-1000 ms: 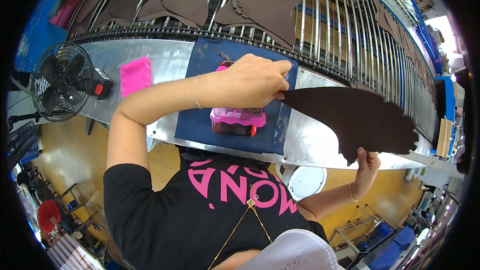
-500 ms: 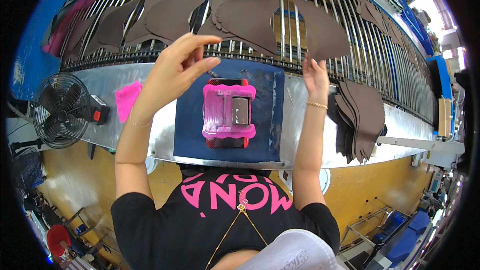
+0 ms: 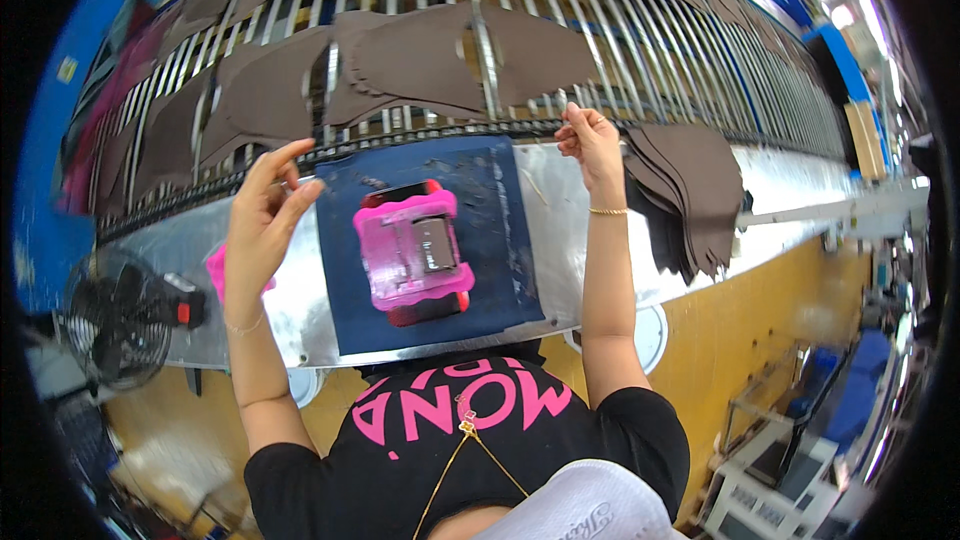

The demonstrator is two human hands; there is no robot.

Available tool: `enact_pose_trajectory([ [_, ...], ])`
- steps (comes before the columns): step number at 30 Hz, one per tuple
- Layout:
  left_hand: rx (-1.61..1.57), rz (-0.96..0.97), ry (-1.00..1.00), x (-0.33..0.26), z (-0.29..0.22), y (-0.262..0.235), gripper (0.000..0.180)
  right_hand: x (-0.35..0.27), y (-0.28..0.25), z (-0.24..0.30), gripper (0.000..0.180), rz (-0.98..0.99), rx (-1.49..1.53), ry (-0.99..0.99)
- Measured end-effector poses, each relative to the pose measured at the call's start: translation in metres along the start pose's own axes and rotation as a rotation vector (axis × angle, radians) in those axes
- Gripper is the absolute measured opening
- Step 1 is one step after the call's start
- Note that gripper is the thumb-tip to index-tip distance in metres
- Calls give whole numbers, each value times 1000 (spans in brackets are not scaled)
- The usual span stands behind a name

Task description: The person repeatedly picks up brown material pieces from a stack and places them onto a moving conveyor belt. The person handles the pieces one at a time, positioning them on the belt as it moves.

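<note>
My left hand (image 3: 268, 212) hovers over the left part of the metal table, thumb and fingers apart and nothing between them. Beside it, on a dark blue mat (image 3: 490, 290), sits a pink wavy-edged frame (image 3: 395, 260) on a red and black base. A small brown block (image 3: 434, 244) shows inside that frame. My right hand (image 3: 592, 145) is raised near the rack's front edge, its fingers curled in and no object visible in them. Just beyond it a brown curved sheet piece (image 3: 535, 55) lies on the metal bars. A stack of similar brown pieces (image 3: 690, 190) hangs over the table's right side.
Several more brown pieces (image 3: 410, 65) lie across the barred rack (image 3: 690, 70) along the far side. A black fan (image 3: 115, 320) stands at the left end, near a pink cloth (image 3: 215, 270) partly behind my left arm. A pale beam (image 3: 830, 215) juts in at right.
My right hand has let go of the brown piece, which now lies flat on the bars, and its fingers have curled. My left hand has moved left and nearer. The view has turned.
</note>
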State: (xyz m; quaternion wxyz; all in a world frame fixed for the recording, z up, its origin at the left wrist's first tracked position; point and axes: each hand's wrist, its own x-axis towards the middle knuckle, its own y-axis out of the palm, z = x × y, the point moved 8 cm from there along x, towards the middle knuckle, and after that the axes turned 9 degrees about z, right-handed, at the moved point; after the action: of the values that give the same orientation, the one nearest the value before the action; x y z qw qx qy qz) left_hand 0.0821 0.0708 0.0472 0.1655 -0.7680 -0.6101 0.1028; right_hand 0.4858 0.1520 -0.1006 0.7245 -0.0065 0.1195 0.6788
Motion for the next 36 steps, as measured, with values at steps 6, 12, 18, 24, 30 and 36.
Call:
enact_pose_trajectory([
  [6, 1, 34, 2, 6, 2, 8, 42, -140, -192, 80, 39, -1005, -1007, -145],
  [12, 9, 123, 26, 19, -4, 33, 43, -186, -260, 48, 69, -1184, -1295, 423],
  [18, 43, 128, 70, 13, -13, 35, 42, -173, -236, 65, 54, -1087, -1423, 366],
  [24, 113, 108, 81, 8, -19, 27, 41, -167, -129, 126, 36, -672, -913, -13],
  [30, -48, 7, 150, 21, -28, 26, 44, -159, 18, 168, 27, -57, -442, -479],
  [36, -469, 26, 96, 21, 6, 15, 38, -143, 127, 148, 23, 525, -90, -515],
])
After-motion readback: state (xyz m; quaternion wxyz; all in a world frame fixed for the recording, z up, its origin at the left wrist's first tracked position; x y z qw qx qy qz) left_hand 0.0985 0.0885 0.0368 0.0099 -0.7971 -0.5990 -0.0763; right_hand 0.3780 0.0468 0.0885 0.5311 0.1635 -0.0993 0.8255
